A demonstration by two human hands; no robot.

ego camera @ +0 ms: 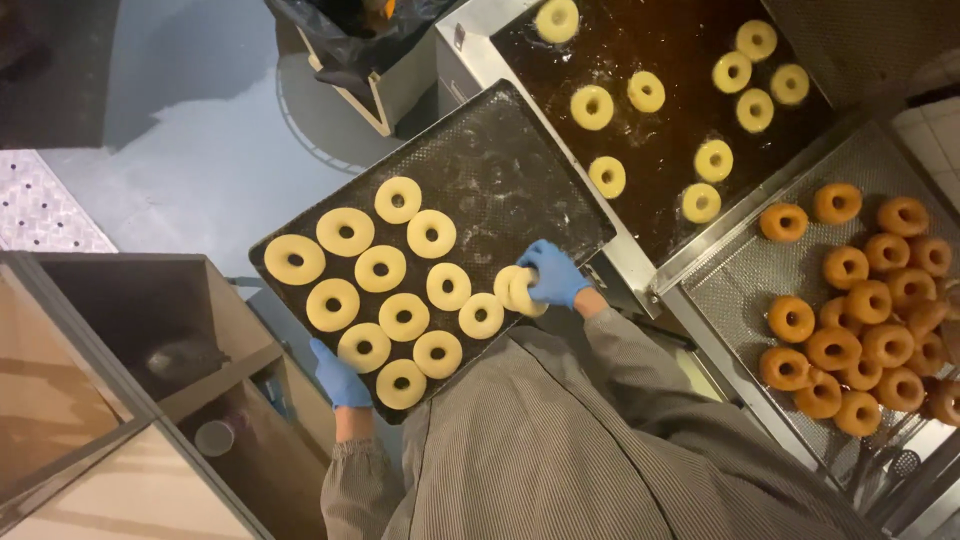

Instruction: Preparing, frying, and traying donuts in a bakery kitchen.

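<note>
Right hand (553, 273), blue-gloved, fingers closed on a raw dough ring (517, 290), lifted at the right edge of the dark baking tray (500, 150). Left hand (338, 375), also gloved, grips the tray's near left edge, fingers wrapped under, it seems; the underside is hidden. More raw rings (380, 268) lie in rows on the tray. Far right: fryer vat (660, 170) with pale rings (592, 107) floating in dark oil. Right: mesh drain rack (730, 280) holding browned doughnuts (860, 300), piled touching.
</note>
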